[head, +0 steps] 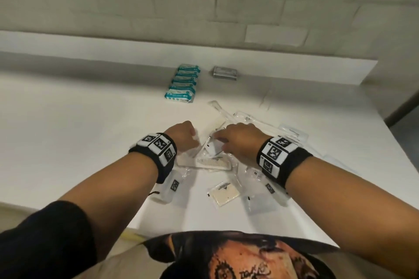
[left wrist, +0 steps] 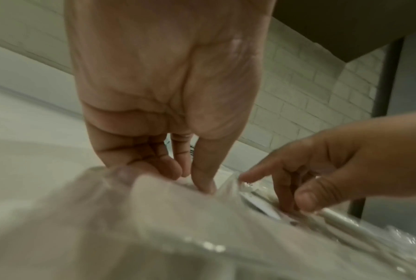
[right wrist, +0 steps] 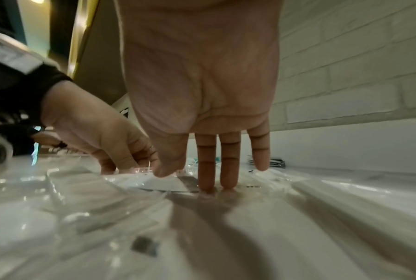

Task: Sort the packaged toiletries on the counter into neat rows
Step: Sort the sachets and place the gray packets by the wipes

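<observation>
Step in hand: picking one clear-wrapped packet [head: 209, 146] out of the loose pile [head: 226, 156] at the middle of the table [head: 90, 120], judging by where both hands meet
Left hand [head: 182, 136]: fingers curled down, thumb and fingertips pinching the edge of the clear wrapper [left wrist: 154, 189]
Right hand [head: 240, 140]: fingers straight, two fingertips [right wrist: 205, 181] pressing down on the wrappers; it grips nothing
Already sorted: a row of teal-and-white packets [head: 183, 84] near the far wall, with a grey packet [head: 225, 72] just beside it
Still loose: a wrapped comb [head: 214, 162] right under the hands, a flat beige sachet [head: 224, 195] nearer the body, long clear packets [head: 229, 115] beyond the hands, more clear packets to the right
How to do it well: keep the right fingertips flat on the neighbours so only the pinched packet comes away; lift by the wrapper's seam, not the middle, since the film looks slippery
Risk: overlapping wrappers may drag along and scatter the pile
Placement: I would start a new row beside the teal one, edges parallel, same kind together
</observation>
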A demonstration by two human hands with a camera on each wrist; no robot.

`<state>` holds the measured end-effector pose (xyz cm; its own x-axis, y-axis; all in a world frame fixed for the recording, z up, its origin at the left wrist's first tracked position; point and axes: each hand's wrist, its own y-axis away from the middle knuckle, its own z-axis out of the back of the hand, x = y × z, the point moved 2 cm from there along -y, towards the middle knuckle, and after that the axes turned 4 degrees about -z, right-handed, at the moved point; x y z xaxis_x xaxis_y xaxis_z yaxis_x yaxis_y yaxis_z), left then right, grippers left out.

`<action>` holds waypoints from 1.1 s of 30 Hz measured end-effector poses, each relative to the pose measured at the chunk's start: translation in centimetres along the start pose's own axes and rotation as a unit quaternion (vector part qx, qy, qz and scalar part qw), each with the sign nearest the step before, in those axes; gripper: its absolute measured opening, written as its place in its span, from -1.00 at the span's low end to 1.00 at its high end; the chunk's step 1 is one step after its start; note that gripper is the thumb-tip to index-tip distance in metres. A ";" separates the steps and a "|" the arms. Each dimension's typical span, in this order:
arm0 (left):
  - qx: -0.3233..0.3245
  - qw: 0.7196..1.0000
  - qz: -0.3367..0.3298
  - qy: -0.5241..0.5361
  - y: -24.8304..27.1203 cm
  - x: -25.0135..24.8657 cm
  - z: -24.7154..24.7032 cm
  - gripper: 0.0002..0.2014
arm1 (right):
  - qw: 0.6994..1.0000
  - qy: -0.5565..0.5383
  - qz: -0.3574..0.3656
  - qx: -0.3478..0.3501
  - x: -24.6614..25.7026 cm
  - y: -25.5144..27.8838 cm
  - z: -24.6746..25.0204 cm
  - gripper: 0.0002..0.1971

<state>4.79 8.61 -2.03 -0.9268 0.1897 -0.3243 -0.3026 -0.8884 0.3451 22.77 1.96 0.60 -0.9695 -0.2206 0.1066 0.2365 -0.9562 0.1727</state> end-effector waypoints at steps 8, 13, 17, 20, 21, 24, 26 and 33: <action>0.010 1.000 -0.016 -0.023 -0.7 0.1 0.3 -0.63 | 0.994 0.053 -0.079 0.050 -0.2 -1.8 -0.5 -0.63; -0.089 0.985 -0.135 -0.059 1.8 -3.8 0.2 -0.77 | 0.989 -0.061 -0.130 0.016 -3.7 -0.1 0.8 -0.76; 0.068 0.956 -0.271 -0.088 5.9 -10.2 -2.0 -0.79 | 0.959 -0.167 -0.229 -0.008 -8.6 3.6 3.3 -0.88; 0.173 0.926 -0.296 -0.162 8.5 -13.4 -4.0 -0.57 | 0.920 -0.261 -0.288 -0.047 -12.2 7.2 4.0 -0.82; 0.179 0.920 -0.300 -0.179 9.1 -13.9 -4.8 -0.50 | 0.906 -0.289 -0.305 -0.059 -13.1 8.4 4.1 -0.79; 0.132 0.929 -0.304 -0.166 9.5 -14.7 -6.4 -0.41 | 0.867 -0.330 -0.360 -0.101 -16.1 11.8 4.0 -0.78; 0.135 0.933 -0.293 -0.158 8.9 -15.0 -6.8 -0.48 | 0.838 -0.349 -0.400 -0.128 -17.4 13.5 3.3 -0.80; 0.173 0.922 -0.274 -0.213 7.3 -16.6 -6.6 -0.74 | 0.829 -0.361 -0.427 -0.027 -18.8 15.7 0.4 -0.76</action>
<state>19.47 -3.76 0.06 -0.5940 0.7832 -0.1840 -0.7363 -0.4371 0.5166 44.74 -8.84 1.70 -0.4871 0.6945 0.5295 -0.5381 -0.7162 0.4444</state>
